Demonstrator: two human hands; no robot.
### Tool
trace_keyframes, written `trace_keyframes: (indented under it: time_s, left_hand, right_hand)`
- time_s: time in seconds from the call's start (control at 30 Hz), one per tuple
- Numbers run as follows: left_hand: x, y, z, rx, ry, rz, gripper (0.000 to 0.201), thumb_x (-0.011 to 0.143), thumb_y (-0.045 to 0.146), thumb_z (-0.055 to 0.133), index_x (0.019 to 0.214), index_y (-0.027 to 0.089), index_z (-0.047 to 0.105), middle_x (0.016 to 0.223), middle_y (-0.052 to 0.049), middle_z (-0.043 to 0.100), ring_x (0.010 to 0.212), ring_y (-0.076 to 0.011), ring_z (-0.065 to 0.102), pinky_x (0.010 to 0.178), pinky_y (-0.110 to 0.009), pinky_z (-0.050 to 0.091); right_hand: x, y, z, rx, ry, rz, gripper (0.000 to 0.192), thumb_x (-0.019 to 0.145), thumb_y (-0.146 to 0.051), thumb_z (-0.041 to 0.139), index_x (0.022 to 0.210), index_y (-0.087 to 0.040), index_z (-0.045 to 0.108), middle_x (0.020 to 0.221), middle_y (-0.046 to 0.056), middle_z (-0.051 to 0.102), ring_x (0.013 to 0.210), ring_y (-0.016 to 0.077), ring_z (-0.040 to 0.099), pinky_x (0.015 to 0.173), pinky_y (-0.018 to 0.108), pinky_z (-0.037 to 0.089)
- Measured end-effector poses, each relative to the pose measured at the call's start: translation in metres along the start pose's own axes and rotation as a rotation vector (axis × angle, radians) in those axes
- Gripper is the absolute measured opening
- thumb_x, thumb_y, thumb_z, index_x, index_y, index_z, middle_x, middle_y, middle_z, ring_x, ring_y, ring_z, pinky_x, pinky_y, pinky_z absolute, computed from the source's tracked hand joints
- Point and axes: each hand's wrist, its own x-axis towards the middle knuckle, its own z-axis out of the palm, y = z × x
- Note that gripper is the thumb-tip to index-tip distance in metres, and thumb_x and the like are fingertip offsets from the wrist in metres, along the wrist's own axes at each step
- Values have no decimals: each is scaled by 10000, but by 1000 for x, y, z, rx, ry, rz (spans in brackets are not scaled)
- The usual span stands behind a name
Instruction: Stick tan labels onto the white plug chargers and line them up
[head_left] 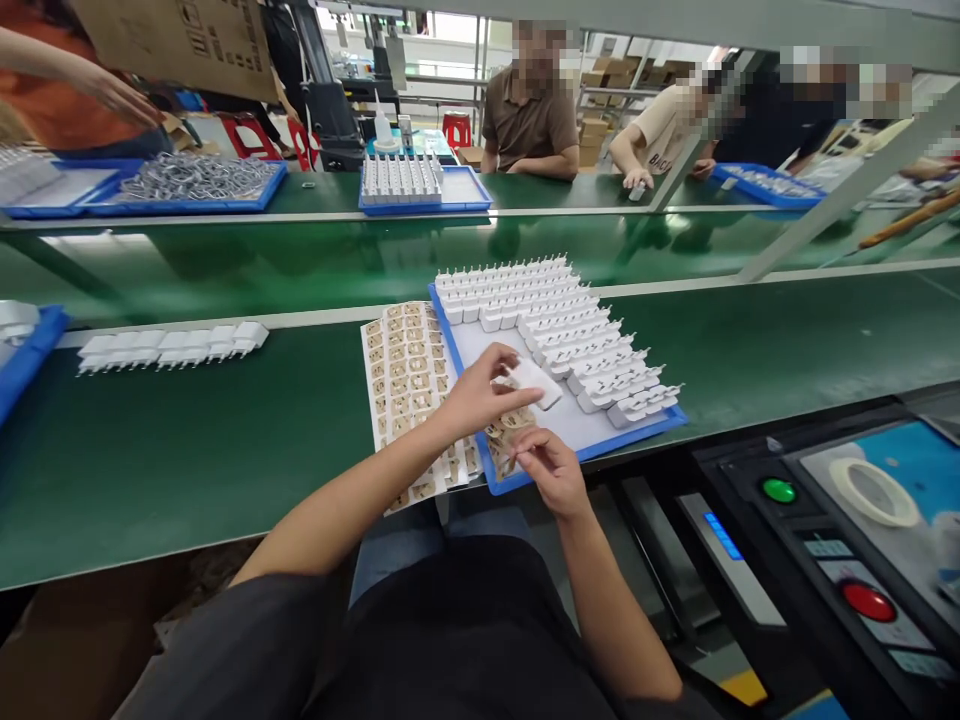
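Green matting covers the long worktop (187, 460), with a second green line behind, where other people sit at blue trays. Left hand (480, 395) is closed around a white plug adapter (536, 380) over the blue tray (667, 420). Right hand (551, 470) pinches a label from the sticker sheet (405, 370) beside the tray.

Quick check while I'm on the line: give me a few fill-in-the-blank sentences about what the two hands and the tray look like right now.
1. The left hand holds a white ____ above the tray.
2. The blue-rimmed tray carries rows of white plugs and rests on a ____ belt.
3. The right hand touches a ____ sheet lying partly over the tray's near edge.
4. On the control panel, the button nearest the tray is ____.

Missing words: plug; green; sticker; green
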Motion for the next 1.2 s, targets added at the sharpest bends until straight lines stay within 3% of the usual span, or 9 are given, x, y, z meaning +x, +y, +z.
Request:
trace_keyframes:
  time_s: [0.07, 0.2, 0.33, 0.47, 0.63, 0.77, 0.93, 1.2]
  left_hand:
    - [-29, 6, -18, -240, 71, -112, 536, 748, 419, 800, 1160, 229, 515, 1010, -31, 592, 877, -172, 648, 753, -311, 580]
    - [-82, 2, -36, -477, 160, -276, 582, 778, 457, 782, 1263, 277, 515, 973, -12, 613, 851, -158, 665, 749, -306, 600]
    - [-115, -14, -42, -578, 174, -293, 516, 732, 452, 828, 1163, 249, 628, 1031, -45, 672, 898, -191, 682, 783, -325, 595]
    - [-134, -26, -48, -459, 156, -183, 546, 670, 401, 885, 1154, 221, 708, 1073, -82, 717, 976, -226, 681, 866, -331, 560]
    - [-148, -22, -56, -28, 124, -1, 493, 870, 358, 720, 1348, 277, 632, 1351, -110, 612, 1242, -276, 584, 1045, -407, 486]
    - [-154, -19, -59, 261, 192, 113, 551, 836, 351, 763, 1363, 287, 614, 1241, -101, 654, 1153, -256, 633, 1023, -397, 508]
    - [-162, -18, -59, 295, 298, 165, 477, 828, 286, 782, 1279, 263, 629, 1225, -84, 715, 1141, -237, 681, 1017, -370, 536]
    - [-162, -7, -58, 337, 253, 223, 463, 831, 260, 783, 1266, 240, 625, 1252, -97, 714, 1170, -236, 683, 1033, -376, 543]
  right_hand:
    - [1, -7, 10, 33, 54, -19, 53, 932, -289, 629, 911, -244, 646, 851, 30, 632, 849, 182, 621, 775, 342, 520]
    - [7, -27, 35, 63, -87, -59, 5, 911, -254, 648, 914, -252, 646, 848, 35, 645, 844, 192, 624, 792, 368, 528]
    - [11, -33, 54, 60, -129, -44, 23, 906, -229, 654, 913, -251, 650, 850, 30, 650, 824, 180, 620, 774, 340, 524]
    - [12, -30, 65, 88, -155, -8, 50, 907, -207, 654, 923, -254, 656, 851, 20, 638, 828, 166, 610, 763, 312, 512]
    - [11, -31, 76, 76, -119, 102, 44, 912, -278, 658, 895, -240, 646, 840, 21, 636, 793, 157, 612, 716, 287, 521]
    - [8, -34, 81, 59, -114, 160, 116, 898, -339, 673, 865, -233, 637, 813, 23, 639, 758, 161, 611, 677, 285, 525]
    - [9, -37, 81, 12, -15, 166, 43, 900, -286, 671, 896, -248, 651, 864, 17, 638, 840, 161, 618, 777, 291, 524]
    - [14, -39, 87, -24, -1, 218, 48, 908, -290, 665, 906, -243, 653, 893, 18, 650, 886, 167, 627, 813, 297, 524]
